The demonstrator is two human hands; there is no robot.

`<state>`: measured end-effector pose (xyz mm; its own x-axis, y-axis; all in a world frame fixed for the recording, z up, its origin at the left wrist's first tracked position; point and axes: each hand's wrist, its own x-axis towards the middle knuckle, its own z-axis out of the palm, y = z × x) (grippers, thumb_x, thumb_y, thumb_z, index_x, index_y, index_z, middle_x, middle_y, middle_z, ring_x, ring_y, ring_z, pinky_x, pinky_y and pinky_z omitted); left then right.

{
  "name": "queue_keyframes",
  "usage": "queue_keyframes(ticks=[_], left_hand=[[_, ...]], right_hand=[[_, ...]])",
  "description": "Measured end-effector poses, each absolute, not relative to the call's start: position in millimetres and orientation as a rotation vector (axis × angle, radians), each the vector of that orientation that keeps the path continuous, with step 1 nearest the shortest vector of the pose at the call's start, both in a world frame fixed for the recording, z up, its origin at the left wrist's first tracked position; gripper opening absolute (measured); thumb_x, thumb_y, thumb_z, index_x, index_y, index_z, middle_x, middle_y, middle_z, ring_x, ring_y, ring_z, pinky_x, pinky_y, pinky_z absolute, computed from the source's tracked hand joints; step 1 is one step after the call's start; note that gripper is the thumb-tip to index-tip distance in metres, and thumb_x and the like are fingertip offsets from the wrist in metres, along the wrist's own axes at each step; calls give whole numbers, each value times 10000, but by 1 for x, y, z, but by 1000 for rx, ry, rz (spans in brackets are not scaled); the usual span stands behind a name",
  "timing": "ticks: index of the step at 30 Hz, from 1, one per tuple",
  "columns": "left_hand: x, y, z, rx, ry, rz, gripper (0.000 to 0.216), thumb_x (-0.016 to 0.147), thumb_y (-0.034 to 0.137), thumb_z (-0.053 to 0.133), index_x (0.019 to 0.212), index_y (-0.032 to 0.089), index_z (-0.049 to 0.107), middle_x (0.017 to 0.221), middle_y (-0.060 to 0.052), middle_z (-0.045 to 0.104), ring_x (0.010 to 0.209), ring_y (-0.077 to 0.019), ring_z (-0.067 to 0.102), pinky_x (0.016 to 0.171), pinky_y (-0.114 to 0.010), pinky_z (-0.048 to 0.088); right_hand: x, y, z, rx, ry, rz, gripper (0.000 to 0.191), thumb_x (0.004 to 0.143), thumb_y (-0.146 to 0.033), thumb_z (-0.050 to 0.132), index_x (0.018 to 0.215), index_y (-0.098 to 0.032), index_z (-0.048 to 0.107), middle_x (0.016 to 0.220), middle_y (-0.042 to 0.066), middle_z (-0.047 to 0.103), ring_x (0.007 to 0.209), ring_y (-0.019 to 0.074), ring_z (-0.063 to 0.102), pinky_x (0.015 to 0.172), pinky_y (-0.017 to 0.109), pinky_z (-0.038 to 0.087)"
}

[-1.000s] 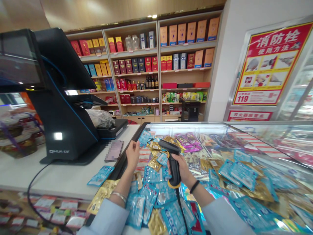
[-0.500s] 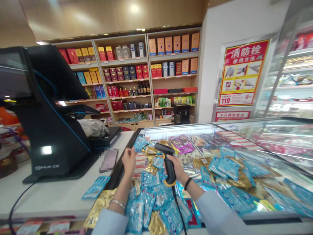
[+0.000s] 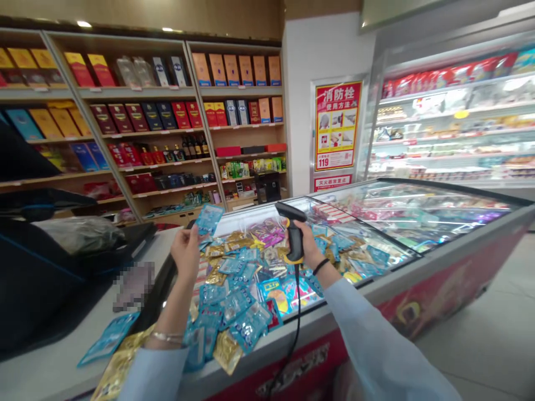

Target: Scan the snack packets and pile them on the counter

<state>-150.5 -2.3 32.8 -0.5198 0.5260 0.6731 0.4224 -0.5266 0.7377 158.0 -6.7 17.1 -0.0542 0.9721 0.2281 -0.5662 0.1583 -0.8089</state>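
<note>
My left hand (image 3: 186,253) pinches a blue snack packet (image 3: 209,219) by its lower left edge and holds it raised over the freezer's left end. A black barcode scanner (image 3: 295,239) with yellow trim is in the grip of my right hand (image 3: 307,244), upright, its cord hanging down. The scanner's head is to the right of the raised packet, with a gap between them. Beneath both hands, blue packets (image 3: 236,305) and gold packets (image 3: 228,351) lie in a loose pile on the glass freezer top (image 3: 351,214).
At left is a white counter (image 3: 54,362) with a dark checkout terminal (image 3: 33,267), a blurred-out phone (image 3: 134,285) and another blue packet (image 3: 109,337). Shelves of boxes (image 3: 150,118) line the back wall. A lit refrigerated display (image 3: 451,122) stands at right.
My left hand has lifted a blue packet from the pile. The scanner remains in my right hand. The view has swung right, showing more of the freezer and floor.
</note>
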Motion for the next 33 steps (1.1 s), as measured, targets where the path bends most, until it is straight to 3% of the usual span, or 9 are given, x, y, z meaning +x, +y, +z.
queue_keyframes(ticks=[5,13,18,24,33], left_hand=[[-48,11,45,1364,1114,2027,439,769,588,610,670,202,425,577,73,458,581,-94,539,703,-323,590],[97,39,-30,1251,1139,1702,324,821,449,546,629,219,422,522,51,476,512,-125,549,560,-289,528],[118,54,-60,1581,1500,1631,280,869,427,476,679,222,494,612,-8,594,560,-176,589,614,-309,477],[122,65,-75,1973,1727,1601,213,873,383,498,814,203,596,871,-120,688,901,-282,643,841,-393,455],[129,69,-84,1983,1513,1319,308,918,430,467,945,203,673,1002,-99,728,958,-259,662,879,-384,466]], right_hand=[[242,-5,7,-679,-906,1164,342,749,-473,599,867,-156,647,525,-13,596,374,125,512,356,237,389],[352,-4,-50,-817,-744,1122,354,741,-460,580,906,-156,652,538,-15,587,376,126,500,356,238,387],[383,-1,-76,-803,-658,1131,297,724,-478,589,778,-187,621,538,-4,572,383,121,482,363,242,387],[384,0,-85,-854,-600,1150,306,731,-502,585,728,-197,604,535,15,586,396,135,497,372,255,398],[381,-2,-79,-845,-559,1159,315,765,-481,578,774,-173,642,529,3,587,377,122,494,362,243,408]])
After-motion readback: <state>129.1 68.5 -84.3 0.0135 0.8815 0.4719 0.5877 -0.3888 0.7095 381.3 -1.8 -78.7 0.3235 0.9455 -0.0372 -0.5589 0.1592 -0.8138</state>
